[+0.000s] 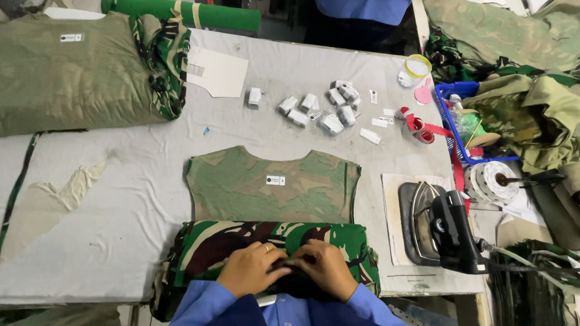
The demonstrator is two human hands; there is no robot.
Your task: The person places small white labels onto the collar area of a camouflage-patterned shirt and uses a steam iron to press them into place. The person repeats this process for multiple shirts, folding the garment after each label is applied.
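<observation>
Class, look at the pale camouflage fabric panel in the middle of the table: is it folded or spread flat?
Spread flat: the pale camouflage fabric panel lies open, with its neckline curve, both side edges and small label showing.

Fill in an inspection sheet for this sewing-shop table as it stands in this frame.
Surface: grey padded table, stained and worn at the left.
Job's things: camouflage garment piece lies flat with a small label at its middle; a folded camouflage fabric bundle sits at the near edge.
Clutter: small white label packs, white card, tape roll, blue basket, stacked olive pieces, green roll.
Grippers: left hand and right hand both rest on the bundle, fingers pinching a dark strip.
Cables: cord runs right from the iron.
Surroundings: another person in blue stands across the table; heaps of camouflage cloth at right.
</observation>
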